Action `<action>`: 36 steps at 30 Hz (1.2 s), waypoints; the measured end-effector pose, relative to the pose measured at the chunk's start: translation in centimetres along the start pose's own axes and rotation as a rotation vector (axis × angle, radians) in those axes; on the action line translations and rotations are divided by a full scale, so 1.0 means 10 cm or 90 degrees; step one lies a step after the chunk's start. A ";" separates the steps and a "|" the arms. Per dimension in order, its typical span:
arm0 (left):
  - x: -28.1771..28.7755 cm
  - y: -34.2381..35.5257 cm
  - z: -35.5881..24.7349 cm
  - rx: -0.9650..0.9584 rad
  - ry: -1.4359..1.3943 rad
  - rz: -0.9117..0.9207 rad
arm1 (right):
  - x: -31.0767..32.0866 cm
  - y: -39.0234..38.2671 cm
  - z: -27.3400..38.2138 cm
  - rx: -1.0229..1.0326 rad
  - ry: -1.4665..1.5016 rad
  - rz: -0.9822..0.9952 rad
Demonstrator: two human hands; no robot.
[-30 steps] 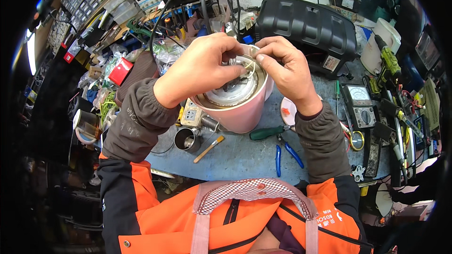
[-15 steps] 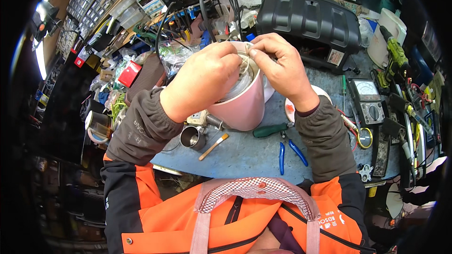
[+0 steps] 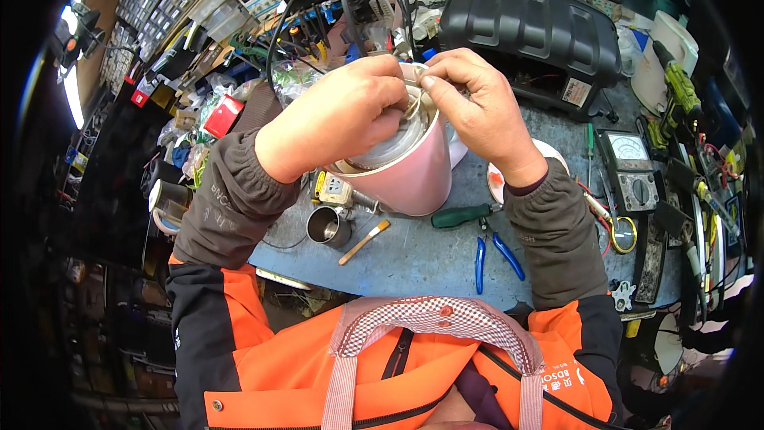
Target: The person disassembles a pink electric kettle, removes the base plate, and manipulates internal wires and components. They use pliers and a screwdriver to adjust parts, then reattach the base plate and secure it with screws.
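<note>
A pink, bucket-shaped housing (image 3: pixel 418 179) is tilted on the bench, its mouth facing up between my hands. Inside it sits a clear, round part (image 3: pixel 390 147), and thin whitish wires (image 3: pixel 414 103) loop up from it. My left hand (image 3: pixel 338 119) is closed over the left rim, its fingertips curled down by the wires; what they pinch is hidden. My right hand (image 3: pixel 484 107) is closed at the far rim, thumb and forefinger pinching a whitish wire. Part of the housing's handle shows beneath my right hand.
Near the housing lie a steel cup (image 3: pixel 328 227), a small brush (image 3: pixel 364 242), a green-handled screwdriver (image 3: pixel 461 216) and blue-handled cutters (image 3: pixel 493 259). A black case (image 3: pixel 529 40) stands behind. At right are a multimeter (image 3: pixel 629 167) and a green tool (image 3: pixel 676 87); bagged clutter fills the left.
The whole view has shifted slightly. My left hand has tipped a little, its fingers curling lower beside the wires. My right hand keeps its pinch near the rim.
</note>
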State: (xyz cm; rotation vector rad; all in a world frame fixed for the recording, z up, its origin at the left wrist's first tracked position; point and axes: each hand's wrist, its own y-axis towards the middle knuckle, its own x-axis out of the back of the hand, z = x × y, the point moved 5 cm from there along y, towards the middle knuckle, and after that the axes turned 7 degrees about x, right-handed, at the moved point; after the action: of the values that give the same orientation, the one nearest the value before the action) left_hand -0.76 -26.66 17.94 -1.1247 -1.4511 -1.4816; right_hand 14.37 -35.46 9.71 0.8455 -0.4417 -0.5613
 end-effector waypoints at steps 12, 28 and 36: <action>-0.05 0.02 0.02 0.003 0.054 0.005 | 0.01 0.00 -0.05 -0.008 0.017 -0.001; -0.06 -0.07 0.18 0.115 -0.125 0.000 | -0.03 0.01 -0.05 0.025 0.034 -0.030; -0.02 -0.08 0.20 0.135 -0.156 0.004 | -0.03 0.01 -0.02 0.021 0.032 -0.023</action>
State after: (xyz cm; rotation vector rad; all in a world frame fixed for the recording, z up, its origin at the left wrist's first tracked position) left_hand -1.32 -24.62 17.40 -1.2069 -1.7246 -1.1824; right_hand 14.25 -35.15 9.62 0.8990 -0.3922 -0.5663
